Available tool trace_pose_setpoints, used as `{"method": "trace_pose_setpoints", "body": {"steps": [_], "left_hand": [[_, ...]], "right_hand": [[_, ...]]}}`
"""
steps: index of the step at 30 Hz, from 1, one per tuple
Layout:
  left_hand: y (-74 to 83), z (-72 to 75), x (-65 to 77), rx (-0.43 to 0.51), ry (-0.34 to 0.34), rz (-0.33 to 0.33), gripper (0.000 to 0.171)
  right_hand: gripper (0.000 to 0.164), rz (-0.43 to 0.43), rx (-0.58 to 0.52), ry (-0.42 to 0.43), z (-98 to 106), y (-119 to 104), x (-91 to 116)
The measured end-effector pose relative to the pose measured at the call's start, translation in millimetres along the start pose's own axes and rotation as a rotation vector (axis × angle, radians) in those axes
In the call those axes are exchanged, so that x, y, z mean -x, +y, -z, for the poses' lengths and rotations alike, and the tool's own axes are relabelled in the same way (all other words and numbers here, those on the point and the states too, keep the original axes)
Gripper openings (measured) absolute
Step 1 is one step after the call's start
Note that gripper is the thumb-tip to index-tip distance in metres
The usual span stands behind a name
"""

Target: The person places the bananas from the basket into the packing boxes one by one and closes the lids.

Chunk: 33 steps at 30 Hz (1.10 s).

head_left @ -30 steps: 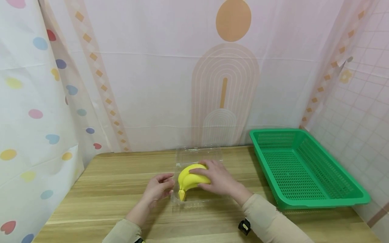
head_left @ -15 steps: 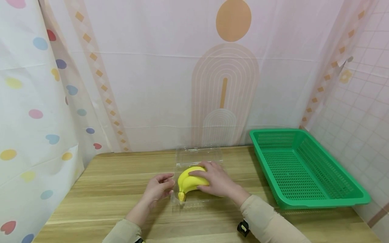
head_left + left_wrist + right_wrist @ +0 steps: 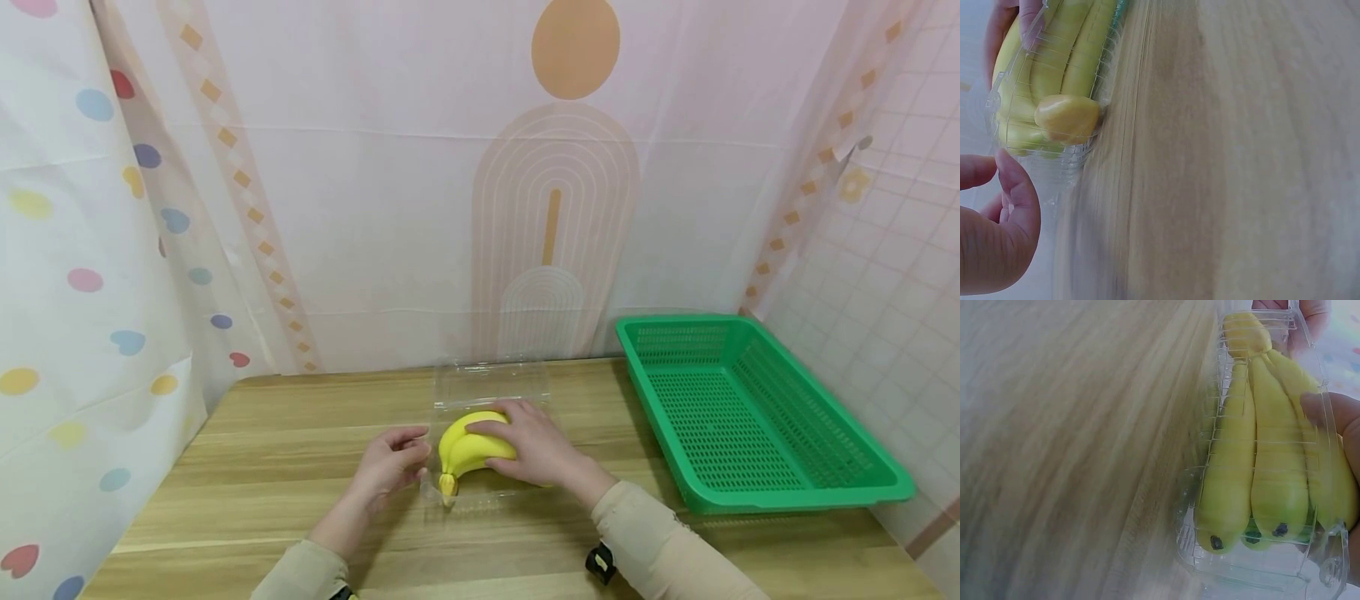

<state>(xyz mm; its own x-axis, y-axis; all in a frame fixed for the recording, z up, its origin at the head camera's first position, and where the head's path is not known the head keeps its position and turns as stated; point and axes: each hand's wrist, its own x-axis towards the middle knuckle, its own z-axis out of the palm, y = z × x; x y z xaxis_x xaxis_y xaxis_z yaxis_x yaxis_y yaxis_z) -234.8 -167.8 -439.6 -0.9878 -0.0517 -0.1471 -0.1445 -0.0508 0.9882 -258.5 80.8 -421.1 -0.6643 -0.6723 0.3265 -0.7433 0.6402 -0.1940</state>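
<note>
A bunch of yellow bananas (image 3: 468,450) lies in a clear plastic clamshell box (image 3: 495,500), its stem end toward the near left corner. My right hand (image 3: 536,442) grips the bunch from above, thumb on the near side and fingers over the far side. At the box's left wall my left hand (image 3: 393,462) pinches the edge between thumb and fingers. The right wrist view shows the banana tips (image 3: 1279,528) through the clear wall. Behind the bunch, the box's lid (image 3: 491,383) stands folded back.
A green perforated plastic basket (image 3: 757,500) stands on the right of the wooden table (image 3: 300,467). Patterned curtains (image 3: 375,208) hang along the back and sides.
The bananas and my right hand have come slightly down and toward me, settling lower in the box. My left hand has stayed at the box's left edge.
</note>
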Motion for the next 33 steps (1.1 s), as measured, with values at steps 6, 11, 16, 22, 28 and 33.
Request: {"method": "trace_pose_setpoints", "body": {"steps": [6, 11, 16, 22, 28, 33], "left_hand": [[-0.3, 0.3, 0.2, -0.002, -0.003, -0.005, 0.041], [-1.4, 0.0, -0.1, -0.009, 0.003, 0.0, 0.041], [-1.3, -0.5, 0.3, -0.005, 0.004, 0.002, 0.042], [0.0, 0.6, 1.3, -0.005, 0.001, -0.002, 0.04], [1.8, 3.1, 2.5, -0.012, -0.004, -0.002, 0.039], [4.4, 5.1, 1.1, -0.02, 0.019, 0.01, 0.036]], "right_hand": [[0.048, 0.011, -0.001, -0.007, 0.3, 0.2, -0.2], [0.048, 0.01, -0.003, -0.017, 0.2, 1.2, 0.3], [0.05, 0.013, -0.001, 0.002, 1.7, 2.0, 2.8], [0.05, 0.031, 0.037, 0.047, 7.5, 1.9, 5.4], [0.046, 0.069, 0.01, 0.167, 12.6, 4.0, 7.2], [0.041, 0.089, -0.043, 0.299, 16.2, 10.0, 8.1]]}}
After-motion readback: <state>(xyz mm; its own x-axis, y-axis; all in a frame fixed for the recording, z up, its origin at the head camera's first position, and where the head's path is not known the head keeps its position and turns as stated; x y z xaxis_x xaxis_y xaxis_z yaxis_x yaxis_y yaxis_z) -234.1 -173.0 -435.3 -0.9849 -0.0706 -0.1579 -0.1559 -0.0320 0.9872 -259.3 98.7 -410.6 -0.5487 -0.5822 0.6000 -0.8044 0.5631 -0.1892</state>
